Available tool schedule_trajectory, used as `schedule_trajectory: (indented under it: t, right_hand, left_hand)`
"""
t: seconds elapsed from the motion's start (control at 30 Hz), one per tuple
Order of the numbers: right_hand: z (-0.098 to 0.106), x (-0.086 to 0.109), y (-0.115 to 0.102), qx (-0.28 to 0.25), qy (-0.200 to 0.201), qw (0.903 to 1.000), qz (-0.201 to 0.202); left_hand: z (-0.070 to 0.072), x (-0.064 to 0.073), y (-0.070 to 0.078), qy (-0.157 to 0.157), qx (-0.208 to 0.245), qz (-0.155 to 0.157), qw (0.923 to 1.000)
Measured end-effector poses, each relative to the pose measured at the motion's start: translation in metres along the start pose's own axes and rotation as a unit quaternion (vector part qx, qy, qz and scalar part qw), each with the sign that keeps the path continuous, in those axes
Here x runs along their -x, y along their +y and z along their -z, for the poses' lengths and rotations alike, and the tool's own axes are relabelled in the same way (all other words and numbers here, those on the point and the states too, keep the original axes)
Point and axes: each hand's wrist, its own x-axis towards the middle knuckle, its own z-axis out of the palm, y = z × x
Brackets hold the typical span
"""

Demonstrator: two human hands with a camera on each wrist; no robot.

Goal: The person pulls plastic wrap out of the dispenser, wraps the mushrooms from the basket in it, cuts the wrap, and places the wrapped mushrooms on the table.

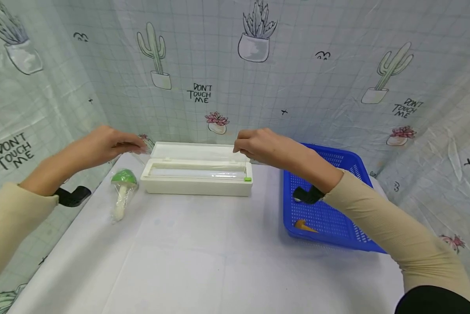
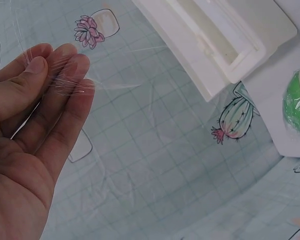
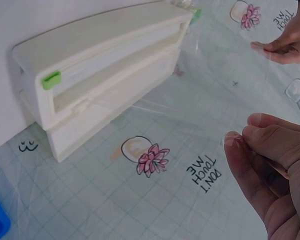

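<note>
A white cling film dispenser box (image 1: 199, 187) stands at the far side of the table with its lid (image 1: 195, 150) raised, a film roll (image 1: 195, 173) inside and a green slider (image 1: 247, 179) at its right end. My left hand (image 1: 111, 144) is beyond the box's left end and pinches clear cling film (image 2: 115, 86) between thumb and fingers. Above the lid's right end, my right hand (image 1: 264, 146) pinches the film with thumb and forefinger. The film stretches between both hands, nearly invisible. A green-capped mushroom (image 1: 124, 176) wrapped in clear film lies left of the box.
To the right, a blue plastic basket (image 1: 345, 153) sits under my right forearm and holds an orange-brown piece (image 1: 305, 225). A white cloth covers the table (image 1: 188, 261). Behind it hangs a cactus-print curtain (image 1: 286, 83), close to the box's back.
</note>
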Motion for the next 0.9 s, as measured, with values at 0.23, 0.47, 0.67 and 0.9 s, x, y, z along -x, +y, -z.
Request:
schedule_trajectory:
  t: [0.23,0.47,0.67,0.9]
  right_hand:
    - [0.007,0.0,-0.003,-0.005,0.005,0.9999,-0.007]
    - [0.011,0.001,-0.006,-0.008,0.004,0.9999,-0.014]
    - [0.017,0.002,-0.01,-0.001,0.009,0.9999,-0.009]
    - [0.024,0.003,-0.014,0.008,0.018,0.9998,-0.005]
  left_hand:
    - [0.005,0.002,0.003,0.009,-0.002,-0.003,1.0]
    - [0.011,0.005,0.009,0.017,-0.01,-0.003,0.9998]
    - [0.015,0.007,0.012,0.023,-0.022,-0.006,0.9995]
    - [0.021,0.009,0.015,0.032,-0.029,-0.013,0.999]
